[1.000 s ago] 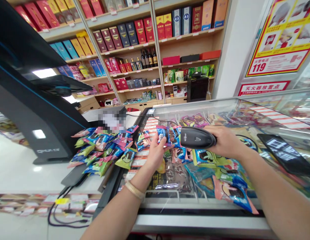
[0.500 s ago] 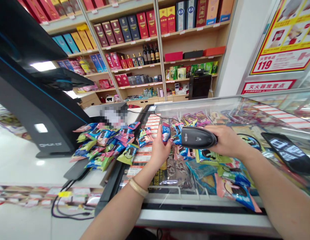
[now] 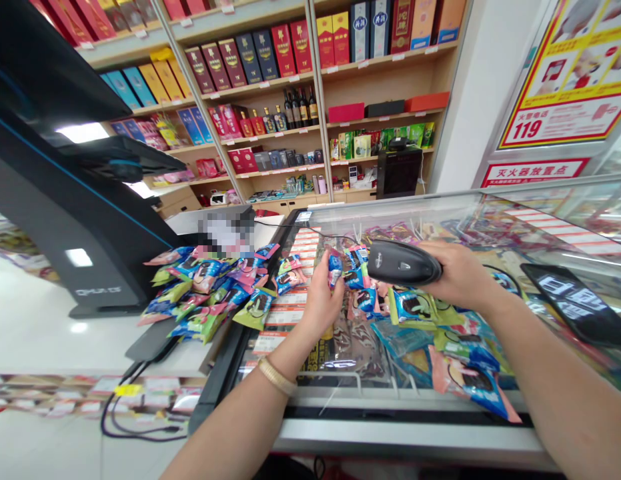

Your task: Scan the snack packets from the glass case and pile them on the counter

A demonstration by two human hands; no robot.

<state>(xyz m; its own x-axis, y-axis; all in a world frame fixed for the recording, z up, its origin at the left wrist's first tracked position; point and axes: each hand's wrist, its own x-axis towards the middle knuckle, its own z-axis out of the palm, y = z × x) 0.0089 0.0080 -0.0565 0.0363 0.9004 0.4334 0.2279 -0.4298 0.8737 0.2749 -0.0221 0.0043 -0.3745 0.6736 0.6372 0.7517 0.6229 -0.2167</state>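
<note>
My left hand (image 3: pixel 324 292) pinches a small snack packet (image 3: pixel 335 264) in a blue and pink wrapper over the glass top. Facing it from the right is a black handheld barcode scanner (image 3: pixel 403 261), its handle wrapped by my right hand (image 3: pixel 453 273). Below the scanner, several more wrapped snack packets (image 3: pixel 413 305) lie on the glass, pink, blue and green. One pink and blue packet (image 3: pixel 475 383) rests near the front edge. To the left of my left hand, a heap of similar packets (image 3: pixel 205 280) covers the counter's edge.
A dark checkout terminal (image 3: pixel 90 180) stands on the white counter (image 3: pixel 40 340) at left. The glass-topped display case (image 3: pixel 470 213) shows packaged goods inside. A smartphone (image 3: pixel 577 303) lies on the glass at right. Shelves (image 3: pixel 270 87) of boxes and bottles stand behind. Cables (image 3: pixel 140 433) hang at lower left.
The scanner has shifted slightly right and up in my right hand, and its angle has turned a little. My left hand stays almost in place with the packet.
</note>
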